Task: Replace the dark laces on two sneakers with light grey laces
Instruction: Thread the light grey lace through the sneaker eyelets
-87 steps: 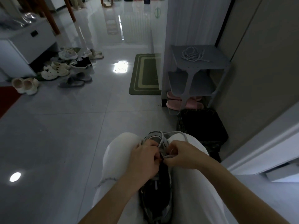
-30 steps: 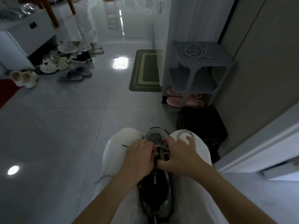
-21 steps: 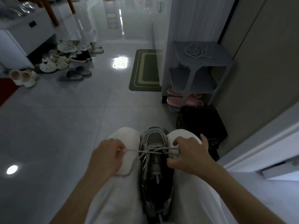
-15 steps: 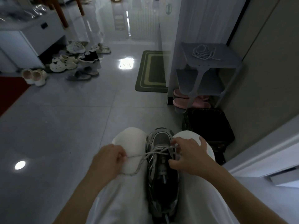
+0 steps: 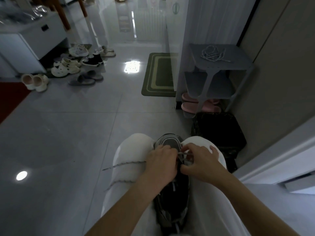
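Grey cord lace, blk sneaker

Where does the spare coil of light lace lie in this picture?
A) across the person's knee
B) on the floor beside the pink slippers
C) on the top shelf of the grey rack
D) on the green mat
C: the coiled light lace lies on the top shelf of the grey rack, above the pink slippers and off the floor.
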{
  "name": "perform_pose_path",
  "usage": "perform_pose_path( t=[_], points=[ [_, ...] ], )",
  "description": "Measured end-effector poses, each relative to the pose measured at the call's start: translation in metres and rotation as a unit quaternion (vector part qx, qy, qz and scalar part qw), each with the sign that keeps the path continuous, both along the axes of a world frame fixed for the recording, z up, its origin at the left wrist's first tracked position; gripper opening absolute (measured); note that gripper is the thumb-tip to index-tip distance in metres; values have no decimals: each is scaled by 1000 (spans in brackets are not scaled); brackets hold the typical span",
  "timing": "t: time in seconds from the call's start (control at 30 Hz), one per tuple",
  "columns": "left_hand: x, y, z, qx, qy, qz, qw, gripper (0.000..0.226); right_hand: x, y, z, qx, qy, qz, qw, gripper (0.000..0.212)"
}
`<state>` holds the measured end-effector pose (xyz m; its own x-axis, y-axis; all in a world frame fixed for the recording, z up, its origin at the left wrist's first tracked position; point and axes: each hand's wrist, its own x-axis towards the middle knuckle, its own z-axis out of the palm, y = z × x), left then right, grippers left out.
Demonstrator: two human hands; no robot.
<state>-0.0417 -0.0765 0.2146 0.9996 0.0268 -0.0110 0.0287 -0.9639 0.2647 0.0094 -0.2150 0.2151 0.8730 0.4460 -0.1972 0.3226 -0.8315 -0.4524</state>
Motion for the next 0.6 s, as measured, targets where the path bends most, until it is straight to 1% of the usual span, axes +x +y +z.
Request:
perform_pose_path(
  t=[0.07, 0.13, 0.2, 0.27, 0.33, 0.4, 0.43, 0.5, 0.53, 0.57, 0.6],
  points=[
    [0, 2, 0, -17, -8, 8, 1000, 11, 2, 0, 2, -38, -19, 0, 999, 59],
    [-6, 6, 1, -36, -38, 25, 998, 5, 4, 0, 5, -82, -35, 4, 996, 59],
    [-13, 15, 2, -27, -60, 47, 997, 3, 6, 0, 7, -104, -42, 8, 994, 59],
    [-21, 31, 4, -32, -60, 77, 995, 4, 6, 0, 8, -111, -37, 4, 993, 58],
    [-29, 57, 5, -52, -69, 126, 988, 1, 8, -2, 7, -107, -22, -11, 994, 54],
    [-40, 88, 1, -54, -74, 187, 978, 7, 7, -6, 5, -93, -13, -28, 995, 49],
    [-46, 102, -3, -59, -66, 217, 972, 9, 6, -7, 4, -88, -11, -32, 996, 47],
    [-57, 120, -10, -80, -18, 268, 960, 16, 3, -8, 2, -72, -6, -32, 997, 42],
    [-59, 122, -12, -97, 0, 269, 958, 21, 2, -8, 1, -56, 1, -30, 998, 39],
    [-61, 120, -13, -108, 0, 252, 962, 20, 1, -7, 1, -39, 14, -25, 999, 37],
    [-61, 113, -11, -103, -13, 229, 968, 11, 0, -6, 1, -25, 27, -18, 999, 37]
  ],
)
